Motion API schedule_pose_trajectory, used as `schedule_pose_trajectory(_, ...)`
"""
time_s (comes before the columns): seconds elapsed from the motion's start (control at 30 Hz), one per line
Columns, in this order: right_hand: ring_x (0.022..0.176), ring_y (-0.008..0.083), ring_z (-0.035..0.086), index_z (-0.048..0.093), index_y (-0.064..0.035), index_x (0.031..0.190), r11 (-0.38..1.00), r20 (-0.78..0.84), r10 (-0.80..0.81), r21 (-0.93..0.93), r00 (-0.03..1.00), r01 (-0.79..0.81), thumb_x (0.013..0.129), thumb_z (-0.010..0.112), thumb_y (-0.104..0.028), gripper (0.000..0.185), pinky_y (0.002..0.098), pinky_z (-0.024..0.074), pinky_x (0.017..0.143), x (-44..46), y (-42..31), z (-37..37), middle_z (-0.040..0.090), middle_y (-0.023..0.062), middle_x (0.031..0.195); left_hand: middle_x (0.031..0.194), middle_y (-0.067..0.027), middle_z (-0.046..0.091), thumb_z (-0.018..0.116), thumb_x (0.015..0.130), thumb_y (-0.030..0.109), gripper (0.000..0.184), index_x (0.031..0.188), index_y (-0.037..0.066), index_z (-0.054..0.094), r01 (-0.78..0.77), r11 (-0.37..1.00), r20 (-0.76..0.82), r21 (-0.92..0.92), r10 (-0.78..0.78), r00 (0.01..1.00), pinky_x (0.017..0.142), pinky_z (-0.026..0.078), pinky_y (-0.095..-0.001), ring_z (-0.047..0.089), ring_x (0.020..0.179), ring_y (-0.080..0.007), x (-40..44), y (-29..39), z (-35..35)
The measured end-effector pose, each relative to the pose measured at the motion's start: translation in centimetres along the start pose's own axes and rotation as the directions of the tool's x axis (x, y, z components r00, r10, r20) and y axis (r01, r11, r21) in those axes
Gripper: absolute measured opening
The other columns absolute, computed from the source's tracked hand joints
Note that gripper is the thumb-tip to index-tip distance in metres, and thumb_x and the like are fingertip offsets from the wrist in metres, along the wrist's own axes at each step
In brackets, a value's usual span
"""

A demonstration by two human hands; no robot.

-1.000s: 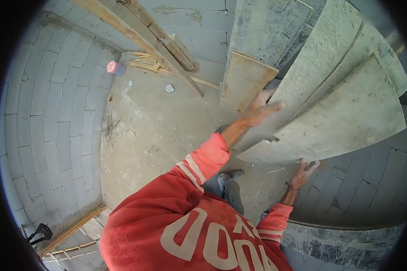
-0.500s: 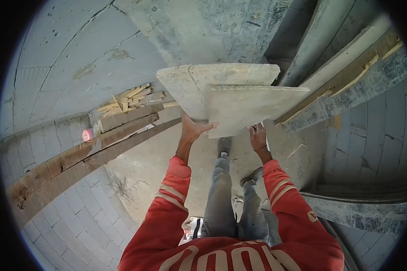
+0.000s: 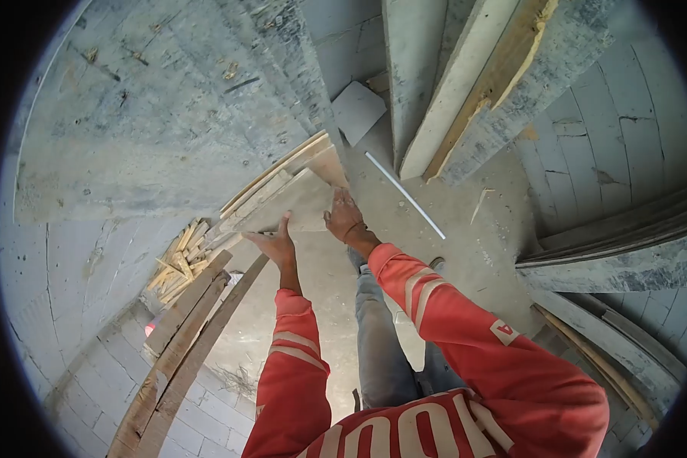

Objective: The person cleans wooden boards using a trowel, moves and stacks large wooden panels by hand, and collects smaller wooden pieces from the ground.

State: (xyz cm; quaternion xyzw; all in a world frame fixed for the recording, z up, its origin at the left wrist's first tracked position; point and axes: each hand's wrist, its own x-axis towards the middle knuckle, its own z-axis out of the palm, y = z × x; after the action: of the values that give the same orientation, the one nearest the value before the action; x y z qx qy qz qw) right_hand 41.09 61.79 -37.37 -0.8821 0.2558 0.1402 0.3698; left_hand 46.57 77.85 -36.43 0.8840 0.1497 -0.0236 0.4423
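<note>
A flat pale board (image 3: 301, 206) stands in a tilted stack with other boards (image 3: 275, 168), against a large stained panel (image 3: 168, 114). At its lower left edge is my left hand (image 3: 276, 246), thumb up over the face and fingers along the underside. My right hand (image 3: 345, 216) grips the same board near its right end, fingertips on the face and edge. Part of each hand's grip is hidden behind the board.
A thin white tube (image 3: 404, 195) lies on the floor to the right. Long planks (image 3: 427, 130) lean at the upper right. Wood strips (image 3: 183, 256) are piled at the left, near long timber beams (image 3: 179, 336). More boards (image 3: 618, 263) rest along the right wall.
The boards have gone left and back from in front of me to the large panel, both hands with them. My view has turned right, and the white tube now shows fully on the floor.
</note>
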Motion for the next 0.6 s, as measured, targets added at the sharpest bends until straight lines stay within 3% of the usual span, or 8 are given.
schedule_pose_trajectory(0.07,0.126,0.0404,0.044,0.035,0.0055,0.137,0.999,0.002,-0.018,-0.035,1.000,0.018,0.084,0.061,-0.022,0.065,0.0429,0.0399,0.105,-0.7,2.9,0.4,0.046,0.0284,0.133,0.148,-0.0373,0.016,0.089,0.064,0.038,0.131,0.142,-0.018,0.000,-0.007,0.994,-0.004,0.113,0.007,1.000,0.112,0.028,-0.0418,0.023,0.139,-0.0404,0.1,-2.4,0.2)
schedule_pose_trajectory(0.13,0.123,0.0388,0.048,0.043,0.0020,0.133,1.000,0.044,0.004,-0.030,0.999,-0.003,0.082,0.062,-0.024,0.060,0.0428,0.0420,0.103,-2.4,6.0,-0.5,0.053,0.0266,0.127,0.145,-0.0350,0.023,0.089,0.065,0.030,0.124,0.145,-0.013,0.004,0.060,0.970,0.082,-0.237,-0.042,0.996,0.101,0.043,-0.0412,0.027,0.137,-0.0399,-1.8,1.9,-1.5)
schedule_pose_trajectory(0.2,0.116,0.0381,0.054,0.048,0.0017,0.127,0.999,0.087,0.046,-0.013,0.995,-0.045,0.081,0.063,-0.025,0.055,0.0428,0.0434,0.101,-5.1,10.5,-3.4,0.058,0.0256,0.120,0.141,-0.0305,0.031,0.089,0.067,0.022,0.117,0.147,-0.006,0.009,-0.050,0.982,0.040,-0.184,0.059,0.997,0.089,0.051,-0.0419,0.035,0.131,-0.0393,-2.3,0.1,-1.7)
schedule_pose_trajectory(0.33,0.107,0.0376,0.059,0.052,-0.0019,0.121,0.957,0.008,0.289,-0.030,0.957,-0.289,0.080,0.064,-0.025,0.049,0.0449,0.0473,0.093,-12.3,23.0,-9.5,0.061,0.0231,0.111,0.138,-0.0267,0.037,0.088,0.066,0.016,0.098,0.142,-0.005,0.028,-0.029,0.985,0.076,0.171,0.016,0.997,0.087,0.050,-0.0450,0.043,0.124,-0.0381,-4.5,-4.1,-2.3)
schedule_pose_trajectory(0.4,0.092,0.0370,0.064,0.058,-0.0073,0.116,0.905,-0.112,0.422,-0.016,0.900,-0.426,0.082,0.061,-0.024,0.039,0.0468,0.0509,0.085,-16.4,30.3,-12.2,0.065,0.0216,0.100,0.130,-0.0250,0.048,0.086,0.069,0.017,0.077,0.133,-0.001,0.045,0.031,0.941,0.262,0.337,-0.126,0.957,0.084,0.052,-0.0412,0.054,0.114,-0.0352,-6.8,-5.5,-2.3)
schedule_pose_trajectory(0.47,0.096,0.0372,0.064,0.066,-0.0076,0.101,0.787,-0.133,0.617,0.090,0.775,-0.611,0.080,0.063,-0.024,0.027,0.0455,0.0509,0.087,-19.8,33.3,-18.4,0.066,0.0211,0.103,0.115,-0.0214,0.060,0.083,0.073,0.019,0.061,0.124,0.002,0.054,0.044,0.920,0.459,0.390,-0.236,0.856,0.080,0.053,-0.0391,0.064,0.096,-0.0322,-10.9,-2.5,-0.9)
schedule_pose_trajectory(0.53,0.099,0.0381,0.064,0.068,-0.0096,0.100,0.686,-0.219,0.726,0.172,0.651,-0.707,0.078,0.064,-0.021,0.025,0.0440,0.0511,0.088,-22.6,39.5,-20.6,0.067,0.0207,0.104,0.104,-0.0182,0.066,0.080,0.076,0.021,0.057,0.124,0.004,0.056,0.054,0.950,0.720,0.308,-0.270,0.639,0.078,0.053,-0.0389,0.067,0.083,-0.0298,-14.9,-1.9,2.6)
schedule_pose_trajectory(0.6,0.097,0.0389,0.064,0.068,-0.0109,0.101,0.563,-0.224,0.826,0.323,0.517,-0.760,0.078,0.065,-0.021,0.026,0.0427,0.0514,0.089,-24.1,47.6,-21.0,0.068,0.0203,0.102,0.104,-0.0175,0.066,0.080,0.076,0.023,0.056,0.124,0.005,0.056,-0.035,0.974,0.892,0.224,-0.191,0.410,0.080,0.053,-0.0382,0.067,0.090,-0.0272,-20.2,3.5,7.3)
